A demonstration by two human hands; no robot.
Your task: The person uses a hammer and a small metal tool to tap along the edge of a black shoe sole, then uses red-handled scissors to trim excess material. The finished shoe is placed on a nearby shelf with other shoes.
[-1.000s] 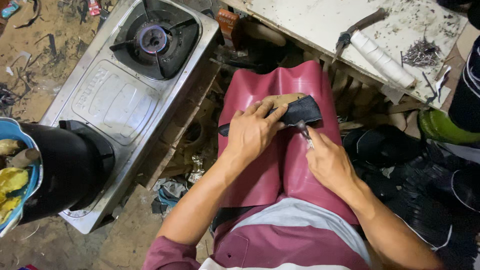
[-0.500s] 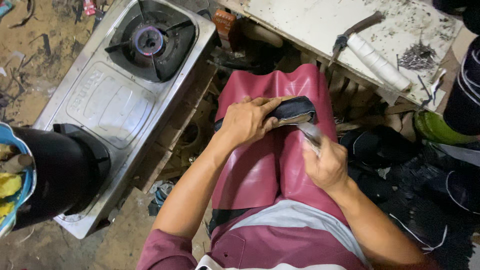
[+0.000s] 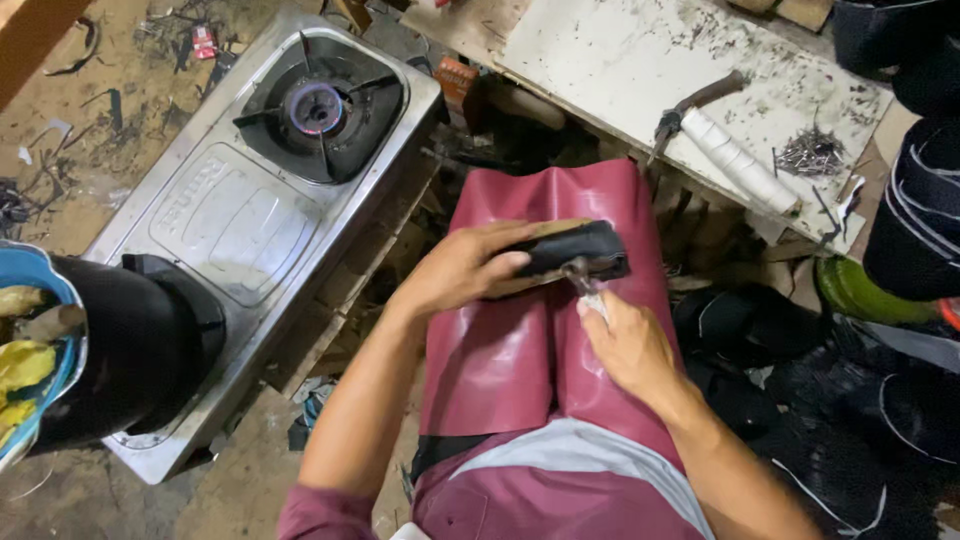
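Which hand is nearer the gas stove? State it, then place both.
Left. The left hand grips the black piece on the lap, on the side toward the gas stove. The right hand lies beyond the piece, farther away.

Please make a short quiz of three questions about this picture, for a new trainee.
1. True or false: the left hand rests on the black piece on the apron.
2. Where is the lit burner on the stove? A) far end B) near end, under the black pot
3. What lies on the white board beside the white roll?

Key: 1 true. 2 A. 3 a hammer; a nail pile lies on the other side. The right hand pinches a small tool at the piece's edge.
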